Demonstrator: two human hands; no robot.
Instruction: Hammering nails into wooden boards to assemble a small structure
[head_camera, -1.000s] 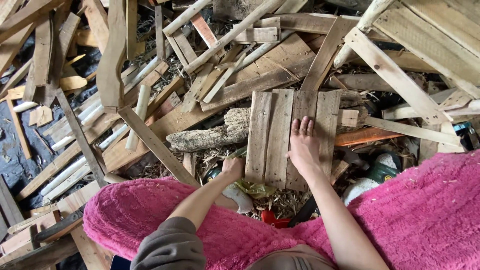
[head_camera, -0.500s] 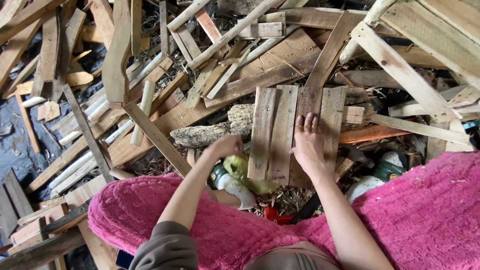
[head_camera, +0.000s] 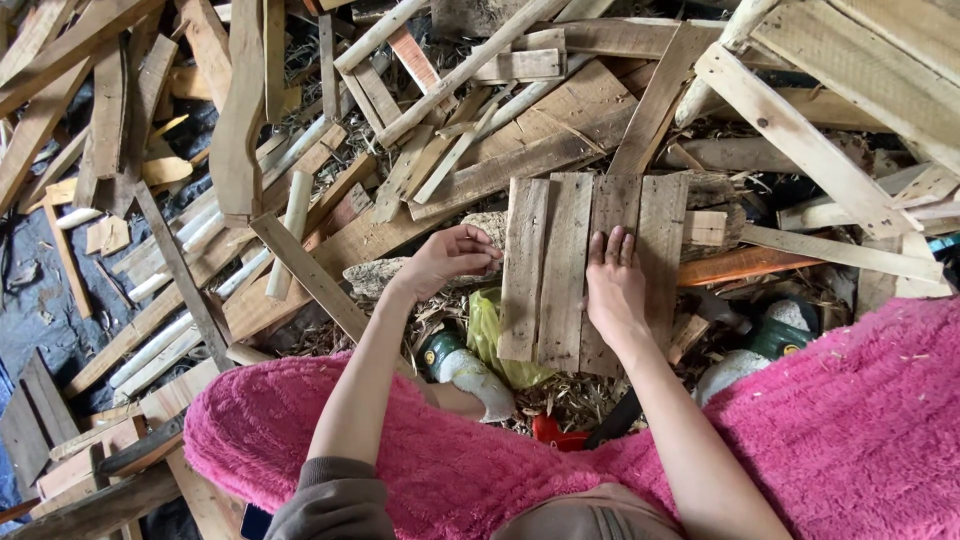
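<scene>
Head view: I see my right hand (head_camera: 614, 290) flat, fingers extended, on four weathered grey slats (head_camera: 585, 265) side by side; left hand (head_camera: 447, 257) curled, gripping the leftmost slat's edge.

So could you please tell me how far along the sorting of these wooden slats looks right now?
Done: four flat slats lie side by side, edges touching, in a neat row. In hand: the right hand presses flat on the row, while the left hand curls at the row's left edge, by a rough log. Left: a large jumble of loose boards lies unsorted all around.
</scene>
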